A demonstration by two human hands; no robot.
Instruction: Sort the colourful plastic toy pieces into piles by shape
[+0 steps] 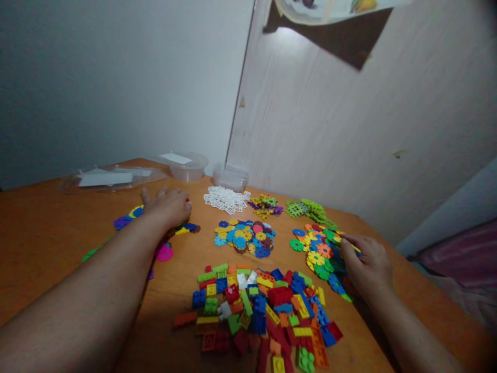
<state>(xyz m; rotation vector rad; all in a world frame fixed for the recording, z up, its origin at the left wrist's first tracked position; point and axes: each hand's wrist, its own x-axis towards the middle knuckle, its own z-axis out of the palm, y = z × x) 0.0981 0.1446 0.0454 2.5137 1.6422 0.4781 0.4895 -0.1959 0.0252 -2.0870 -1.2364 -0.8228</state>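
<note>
My left hand (167,205) lies knuckles up on flat coloured flower-shaped discs (125,221) at the left of the wooden table (46,243), fingers curled over them; what it grips is hidden. My right hand (367,265) rests on a pile of coloured gear-like discs (316,248) at the right, fingers bent and pinching a yellow piece. Between my arms lies a heap of coloured building bricks (264,311). Behind it sits a pile of blue and yellow discs (245,237).
Further back lie white lattice pieces (227,199), a small mixed pile (266,205) and green lattice pieces (306,209). Clear plastic tubs (186,166) (231,177) and a flat clear lid (111,178) stand by the wall. A wooden panel (349,134) rises behind the table.
</note>
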